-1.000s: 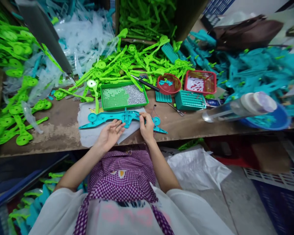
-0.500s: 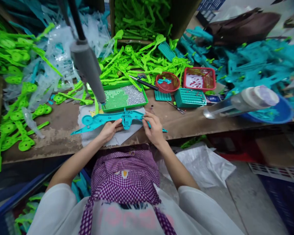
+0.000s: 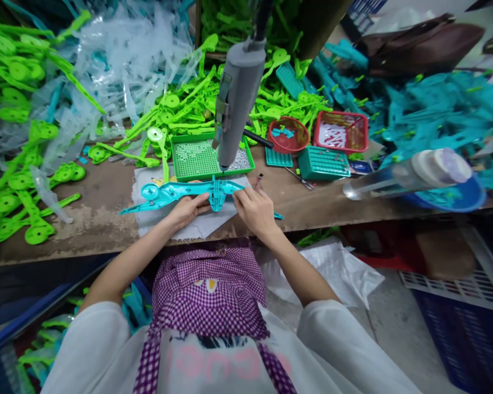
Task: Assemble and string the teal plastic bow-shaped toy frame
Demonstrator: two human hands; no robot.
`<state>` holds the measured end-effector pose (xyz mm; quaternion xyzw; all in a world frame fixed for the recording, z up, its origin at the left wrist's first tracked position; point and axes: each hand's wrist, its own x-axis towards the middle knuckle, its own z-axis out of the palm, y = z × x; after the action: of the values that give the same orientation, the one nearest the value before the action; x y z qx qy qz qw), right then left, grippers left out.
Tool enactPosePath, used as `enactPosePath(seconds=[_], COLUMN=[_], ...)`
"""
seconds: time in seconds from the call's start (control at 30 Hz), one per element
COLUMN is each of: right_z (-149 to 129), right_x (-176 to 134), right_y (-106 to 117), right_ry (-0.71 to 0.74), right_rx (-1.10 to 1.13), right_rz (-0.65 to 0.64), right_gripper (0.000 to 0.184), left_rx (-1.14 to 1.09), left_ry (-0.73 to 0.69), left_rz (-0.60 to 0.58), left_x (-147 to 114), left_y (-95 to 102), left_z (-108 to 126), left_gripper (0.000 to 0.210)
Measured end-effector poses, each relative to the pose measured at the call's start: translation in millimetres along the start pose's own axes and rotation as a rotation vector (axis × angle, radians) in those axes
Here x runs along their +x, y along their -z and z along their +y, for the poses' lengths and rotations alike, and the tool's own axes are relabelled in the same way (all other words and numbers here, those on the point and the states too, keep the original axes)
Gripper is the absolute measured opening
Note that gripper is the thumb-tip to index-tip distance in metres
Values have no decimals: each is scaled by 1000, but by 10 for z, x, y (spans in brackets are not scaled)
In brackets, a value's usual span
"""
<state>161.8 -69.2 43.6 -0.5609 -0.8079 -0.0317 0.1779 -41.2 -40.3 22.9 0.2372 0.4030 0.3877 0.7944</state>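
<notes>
Two bare hands pinch one long teal plastic part lying on the white cloth: left hand closed on its middle at 9 o'clock, right hand at 3 o'clock, fingers closed on its end. At 12 o'clock hangs the grey screwdriver, tip over the green tray.

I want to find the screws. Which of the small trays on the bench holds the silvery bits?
The green tray behind the hands; silvery bits fill its right part. Both red baskets lack them.

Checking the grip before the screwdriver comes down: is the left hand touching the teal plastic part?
Touching. The head view shows the left hand with fingers resting on the teal plastic part.
</notes>
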Motion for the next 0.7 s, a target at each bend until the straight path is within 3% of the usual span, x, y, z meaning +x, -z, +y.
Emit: enactPosePath(seconds=[0.2,0.5,0.7], right_z=[-24,-66,-122], right_x=[33,-84,-92], right_y=[-69,-279,-311], right_ry=[27,-101,-231], right_rx=[124,218,391], right_rz=[-80,53,50], right_gripper=[32,31,20], left_rx=[-72,-2,6], left_ry=[-6,-27,-79], left_rz=[24,-11,9], left_x=[-31,-25,-65], left_y=[-36,-24,-57], left_z=[15,23,46], left_gripper=[40,43,64])
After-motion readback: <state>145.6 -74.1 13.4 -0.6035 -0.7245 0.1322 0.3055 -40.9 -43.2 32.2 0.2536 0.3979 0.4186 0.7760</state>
